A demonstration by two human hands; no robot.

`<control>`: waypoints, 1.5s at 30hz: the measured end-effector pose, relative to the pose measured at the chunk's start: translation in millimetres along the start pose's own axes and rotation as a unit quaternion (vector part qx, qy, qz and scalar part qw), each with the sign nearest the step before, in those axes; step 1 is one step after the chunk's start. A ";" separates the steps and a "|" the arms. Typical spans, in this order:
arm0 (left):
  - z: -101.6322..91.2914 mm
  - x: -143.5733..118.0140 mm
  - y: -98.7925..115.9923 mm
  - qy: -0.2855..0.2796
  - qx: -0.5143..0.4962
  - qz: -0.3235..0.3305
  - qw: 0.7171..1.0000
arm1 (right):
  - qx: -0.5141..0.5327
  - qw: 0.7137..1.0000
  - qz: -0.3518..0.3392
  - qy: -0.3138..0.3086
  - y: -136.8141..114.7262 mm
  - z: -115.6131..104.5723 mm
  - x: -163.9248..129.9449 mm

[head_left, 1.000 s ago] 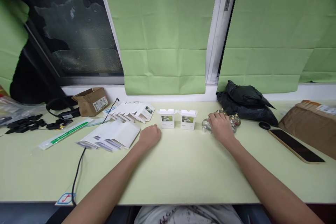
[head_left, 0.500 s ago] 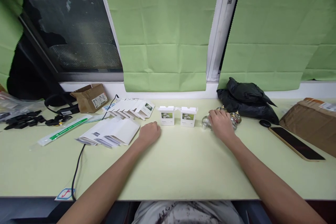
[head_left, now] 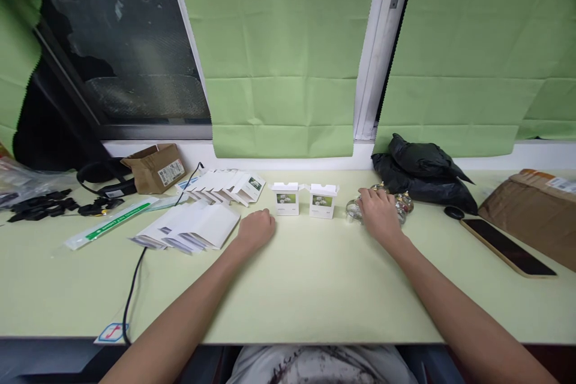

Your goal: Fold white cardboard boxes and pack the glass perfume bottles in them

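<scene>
Right hand (head_left: 379, 213) lay spread over a cluster of small glass bottles (head_left: 402, 205), hiding most, so couldn't count them. Left hand (head_left: 256, 229) was a loose fist on the table (head_left: 315, 288), holding nothing afaict. 2 open white boxes (head_left: 287, 198) stood btw the hands.

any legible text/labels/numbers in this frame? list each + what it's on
No text reads clearly.
Two small white boxes: print under the flower pictures is too small.
Cardboard box label: blurred.
Long packet, green stripe: white print unreadable.
Sticker at the table edge: a red mark, unclear.
Brown parcel label: blurred.
</scene>
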State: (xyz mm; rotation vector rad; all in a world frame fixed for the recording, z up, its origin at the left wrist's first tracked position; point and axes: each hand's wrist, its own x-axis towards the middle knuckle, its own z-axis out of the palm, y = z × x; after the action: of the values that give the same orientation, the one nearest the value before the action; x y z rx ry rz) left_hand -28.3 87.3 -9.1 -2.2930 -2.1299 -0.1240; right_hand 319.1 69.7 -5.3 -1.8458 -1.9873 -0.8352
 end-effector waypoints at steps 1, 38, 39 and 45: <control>-0.2 -0.2 0.1 0.000 0.000 0.000 1.000 | 0.003 1.000 0.002 0.000 -0.2 0.4 0.1; -0.8 -2.3 1.0 -0.002 0.003 0.002 1.000 | 0.008 1.000 -0.016 -0.005 1.5 -3.1 -0.9; -0.8 -2.3 1.1 -0.003 0.004 0.002 1.000 | 0.008 1.000 -0.016 -0.005 1.5 -2.9 -1.0; -1.1 -2.7 1.3 0.000 0.006 -0.001 1.000 | 0.010 1.000 -0.015 -0.005 1.0 -2.4 -1.7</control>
State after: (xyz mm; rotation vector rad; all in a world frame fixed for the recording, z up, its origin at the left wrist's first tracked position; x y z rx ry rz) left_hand -27.3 84.4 -8.2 -2.2850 -2.1260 -0.1108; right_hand 319.9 67.0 -4.1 -1.8160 -2.0273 -0.8133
